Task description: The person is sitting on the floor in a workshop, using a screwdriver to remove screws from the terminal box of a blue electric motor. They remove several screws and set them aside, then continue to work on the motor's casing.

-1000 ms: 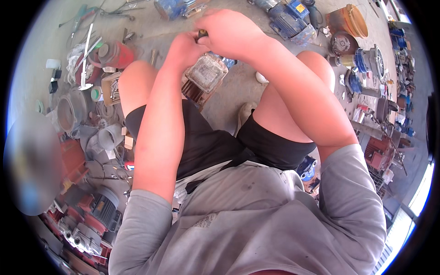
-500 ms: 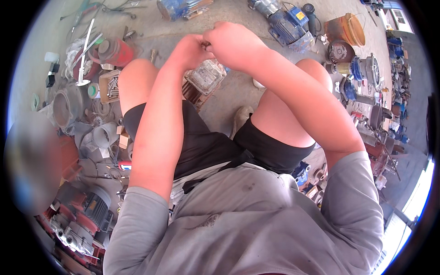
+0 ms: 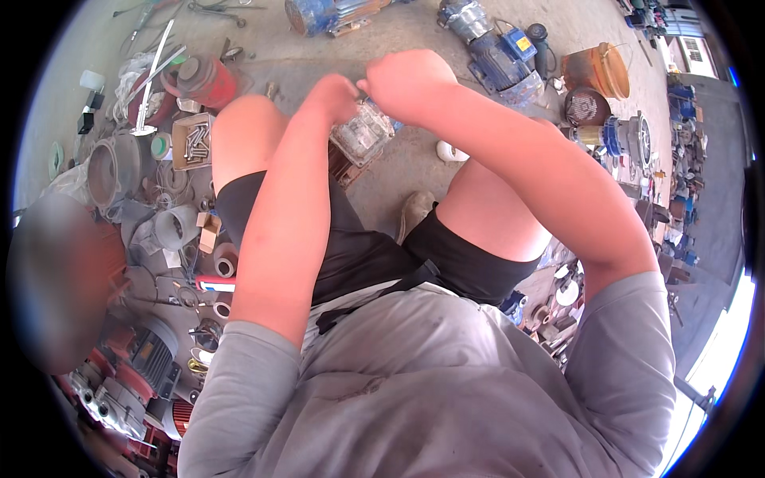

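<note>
Both hands are raised in front of me above a grey, worn box-shaped housing (image 3: pixel 364 135) on a motor, which stands between my legs. My right hand (image 3: pixel 413 82) is curled closed, its back toward me; whatever its fingers hold is hidden. Just left of it is my left hand (image 3: pixel 335 97), smeared by motion, with fingers I cannot make out clearly. A narrow gap parts the two hands. Under the housing, the reddish-brown finned motor body (image 3: pixel 344 170) is partly covered by my left forearm.
By my left knee are a box of bolts (image 3: pixel 191 142), a caliper (image 3: pixel 145 111) and a red motor part (image 3: pixel 205 83). Blue motors (image 3: pixel 498 60) lie ahead, with an orange-brown bucket (image 3: pixel 607 70) at the far right. A white roll (image 3: pixel 452 151) lies by my right leg.
My hands, touching before, have drawn slightly apart. The right one moved right and a little nearer; the left dropped a little. The view has shifted slightly.
</note>
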`<state>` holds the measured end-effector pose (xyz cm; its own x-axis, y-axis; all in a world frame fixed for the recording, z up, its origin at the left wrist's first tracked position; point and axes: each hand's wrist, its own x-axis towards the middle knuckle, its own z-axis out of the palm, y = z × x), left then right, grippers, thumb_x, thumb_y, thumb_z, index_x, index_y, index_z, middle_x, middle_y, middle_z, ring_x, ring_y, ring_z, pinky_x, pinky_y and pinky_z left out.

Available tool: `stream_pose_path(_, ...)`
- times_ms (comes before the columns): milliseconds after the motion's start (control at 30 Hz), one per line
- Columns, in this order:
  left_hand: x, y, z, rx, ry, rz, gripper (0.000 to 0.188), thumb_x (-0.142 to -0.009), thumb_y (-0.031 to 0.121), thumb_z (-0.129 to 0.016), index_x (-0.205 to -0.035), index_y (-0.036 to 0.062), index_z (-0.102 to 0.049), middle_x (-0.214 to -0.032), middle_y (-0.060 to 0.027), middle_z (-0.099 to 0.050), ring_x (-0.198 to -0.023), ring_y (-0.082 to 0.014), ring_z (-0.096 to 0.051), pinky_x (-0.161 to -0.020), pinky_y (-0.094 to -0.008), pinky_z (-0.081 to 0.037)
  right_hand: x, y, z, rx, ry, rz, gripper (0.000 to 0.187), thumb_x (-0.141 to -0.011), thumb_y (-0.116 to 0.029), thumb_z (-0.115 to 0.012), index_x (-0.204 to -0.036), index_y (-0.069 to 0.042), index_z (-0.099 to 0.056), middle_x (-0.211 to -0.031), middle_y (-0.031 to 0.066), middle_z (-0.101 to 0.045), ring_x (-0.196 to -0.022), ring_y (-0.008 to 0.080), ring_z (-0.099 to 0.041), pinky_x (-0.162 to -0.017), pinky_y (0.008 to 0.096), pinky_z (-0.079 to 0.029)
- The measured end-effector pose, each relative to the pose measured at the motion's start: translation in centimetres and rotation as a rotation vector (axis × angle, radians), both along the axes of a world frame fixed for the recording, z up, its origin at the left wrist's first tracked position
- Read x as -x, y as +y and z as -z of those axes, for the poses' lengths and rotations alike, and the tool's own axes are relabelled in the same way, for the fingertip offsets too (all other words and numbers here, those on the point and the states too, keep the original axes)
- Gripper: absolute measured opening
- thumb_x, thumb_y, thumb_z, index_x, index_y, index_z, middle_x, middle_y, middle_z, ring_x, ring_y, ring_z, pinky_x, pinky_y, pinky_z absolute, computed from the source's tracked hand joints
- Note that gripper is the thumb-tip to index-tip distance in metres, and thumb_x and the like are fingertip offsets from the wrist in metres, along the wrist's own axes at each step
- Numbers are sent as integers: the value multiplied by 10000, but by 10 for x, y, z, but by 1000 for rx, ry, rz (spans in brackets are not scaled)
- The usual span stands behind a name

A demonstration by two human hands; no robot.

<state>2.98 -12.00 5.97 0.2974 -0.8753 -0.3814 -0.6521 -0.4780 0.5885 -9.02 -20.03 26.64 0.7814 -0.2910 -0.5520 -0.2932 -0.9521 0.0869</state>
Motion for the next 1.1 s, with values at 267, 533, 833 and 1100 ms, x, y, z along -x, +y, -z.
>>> stream_pose_path(267,22,5,7,-210,13,-447,250,-858,94,-623,-1039,36,-785,-1114,-191,-755,-1096,-373,-714,-978,-444,-543,5,-10,17,-70,-80,-77,397,-1073,-337,-486,-983,-24,-714,-991,174,-742,-924,363,-726,-784,469,-590)
stream_pose_path(533,28,9,69,-204,-162,-673,303,-964,218,-583,-1010,-30,-750,-1115,-202,-746,-1019,-387,-726,-912,-477,-540,-4,-5,-6,-72,82,47,315,-1045,-286,-534,-1028,-14,-693,-961,175,-736,-927,364,-717,-801,479,-586)
stream_pose_path(833,68,-1,39,52,166,-1454,398,-1056,279,-466,-1033,-53,-684,-1044,-297,-700,-1042,-481,-669,-938,-550,-500,-8,-20,15,-67,239,-102,309,-1009,-240,-519,-1076,-19,-726,-946,187,-742,-954,367,-722,-796,485,-582)
stream_pose_path(1100,60,7,46,-9,169,-1268,468,-1065,341,-411,-1077,-34,-691,-1136,-298,-696,-1101,-478,-652,-964,-539,-503,-5,-33,0,-84,102,-295,354,-1058,-279,-472,-1045,-7,-698,-908,198,-728,-924,375,-716,-806,501,-568)
